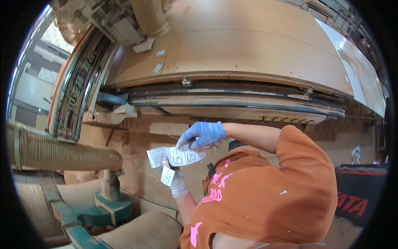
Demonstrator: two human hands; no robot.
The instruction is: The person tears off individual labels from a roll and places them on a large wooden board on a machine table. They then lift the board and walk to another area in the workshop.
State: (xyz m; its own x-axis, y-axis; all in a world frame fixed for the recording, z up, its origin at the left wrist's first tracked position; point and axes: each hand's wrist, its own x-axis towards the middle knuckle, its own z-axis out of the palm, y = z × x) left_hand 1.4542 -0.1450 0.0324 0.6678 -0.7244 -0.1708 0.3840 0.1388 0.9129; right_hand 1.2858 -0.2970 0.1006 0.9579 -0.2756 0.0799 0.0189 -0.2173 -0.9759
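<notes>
My left hand [179,185], in a pale grey-white glove, grips a strip of white printed labels [182,155], its thumb lying over the strip. A smaller white label [167,176] hangs at that hand, just under the thumb. From the right, my right hand [202,135] in a blue glove reaches to the strip's upper edge, its fingers bent down onto it. Whether it has lifted a label off, I cannot tell. Both hands are in front of my orange shirt, apart from the machine.
A large machine bed carries wood-coloured panels [248,50] with small white labels [158,68] on them. A ribbed dust hose [66,145] and green dust collector [85,211] with bulging bags stand at left. A white sheet [358,79] lies far right. Dust and scraps cover the floor.
</notes>
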